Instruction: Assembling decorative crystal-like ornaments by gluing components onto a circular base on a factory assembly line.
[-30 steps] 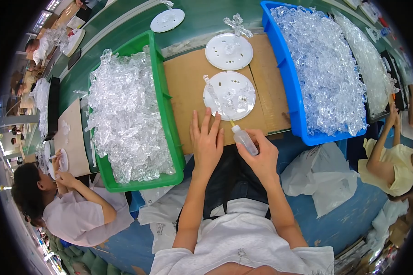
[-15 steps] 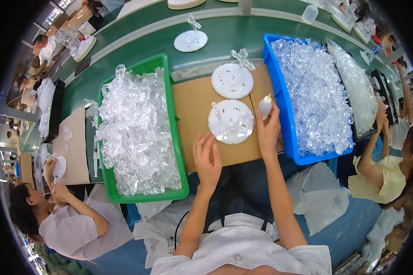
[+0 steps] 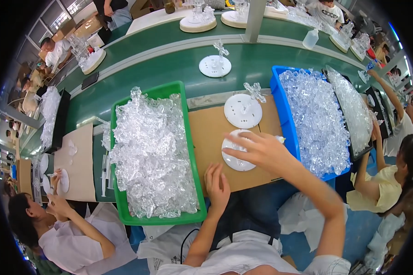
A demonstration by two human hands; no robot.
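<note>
Over the nearer white disc (image 3: 236,160) my right hand (image 3: 266,153) reaches leftward, fingers spread and slightly blurred, holding nothing that I can see. It hides much of that disc and the clear parts on it. Just behind the hand, only the tip of a small white dropper bottle (image 3: 280,139) shows. My left hand (image 3: 218,185) rests open on the cardboard (image 3: 206,133), fingers stretched, beside the green bin's edge. Farther back lies a second white disc (image 3: 237,118), with a clear flower-shaped plastic piece (image 3: 255,92) standing at its back right edge.
On my left is a green bin (image 3: 195,167) heaped with clear plastic pieces; on my right, a blue bin (image 3: 284,119) of similar pieces. A third white disc (image 3: 211,70) sits on the green belt (image 3: 170,64). Other people work at both sides.
My right hand has let go of the dropper bottle and swung left over the nearer disc. My left hand stays on the cardboard. The whole view has shifted with my head.
</note>
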